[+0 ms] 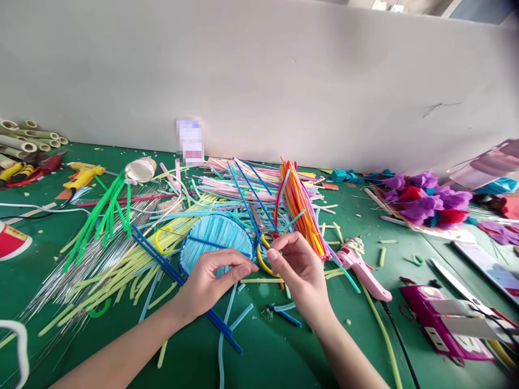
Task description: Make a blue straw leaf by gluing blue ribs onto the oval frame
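Both hands meet low over the green bench point(284, 356), fingertips almost touching. The left hand point(211, 281) is curled, its thumb and forefinger pinched together at the near edge of a light-blue fan point(214, 237), a half-round piece made of many thin blue straws laid side by side; the other fingers are folded loosely under. The right hand point(298, 270) is also half closed, thumb and forefinger nipped on something thin just beside the left fingertips; what exactly it grips is too small to tell, though a yellow loop point(263, 265) curves right under those fingers. The fan lies flat on the bench just beyond the left hand, a dark-blue straw point(170, 270) running slantwise beneath that hand toward the wrist. Beyond the right hand stands a bundle of orange straws point(302, 210), with pink and blue ones spread behind it. To the right of the right hand lies a pink glue gun point(363, 270), its cord trailing nearer. Left of the left hand are green straws point(103, 213), pale-yellow straws point(117, 275) and a spray of silver wires point(73, 275). Far off to the right sits a heap of purple and red paper flowers point(425, 202).
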Demonstrator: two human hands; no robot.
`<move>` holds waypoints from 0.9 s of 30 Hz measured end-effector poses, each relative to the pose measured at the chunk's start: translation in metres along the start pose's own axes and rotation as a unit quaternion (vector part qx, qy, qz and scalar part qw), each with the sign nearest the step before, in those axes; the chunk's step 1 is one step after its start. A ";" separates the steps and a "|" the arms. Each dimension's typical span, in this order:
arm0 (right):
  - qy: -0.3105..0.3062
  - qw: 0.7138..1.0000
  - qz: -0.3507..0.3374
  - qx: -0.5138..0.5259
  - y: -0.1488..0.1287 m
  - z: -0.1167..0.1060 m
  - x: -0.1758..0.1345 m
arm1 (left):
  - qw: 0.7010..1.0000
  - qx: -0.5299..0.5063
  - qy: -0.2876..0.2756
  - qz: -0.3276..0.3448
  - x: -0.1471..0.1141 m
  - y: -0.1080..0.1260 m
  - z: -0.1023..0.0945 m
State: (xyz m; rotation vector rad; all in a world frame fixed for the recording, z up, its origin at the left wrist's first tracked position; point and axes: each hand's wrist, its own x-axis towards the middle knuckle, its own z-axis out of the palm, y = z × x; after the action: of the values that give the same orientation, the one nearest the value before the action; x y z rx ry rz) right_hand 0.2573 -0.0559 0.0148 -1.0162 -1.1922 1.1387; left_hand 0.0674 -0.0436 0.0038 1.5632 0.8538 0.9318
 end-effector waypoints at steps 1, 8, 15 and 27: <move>0.001 1.000 -0.014 -0.006 0.003 0.002 0.000 | 1.000 0.001 0.005 0.006 0.000 0.000 0.000; -0.013 1.000 -0.024 -0.010 0.019 0.015 -0.006 | 0.997 0.015 0.072 0.025 0.000 -0.004 -0.004; 0.033 0.996 -0.029 -0.072 0.019 0.013 -0.006 | 0.990 -0.042 0.130 0.021 0.003 -0.005 -0.005; -0.158 0.832 -0.233 -0.478 0.034 0.012 -0.008 | 0.989 0.022 0.146 -0.008 0.003 -0.005 -0.008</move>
State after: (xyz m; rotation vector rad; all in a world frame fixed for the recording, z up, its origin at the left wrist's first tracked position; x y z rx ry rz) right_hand 0.2417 -0.0587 -0.0182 -1.1583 -2.2413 0.2583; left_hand 0.0606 -0.0370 0.0007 1.4757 1.0970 1.1564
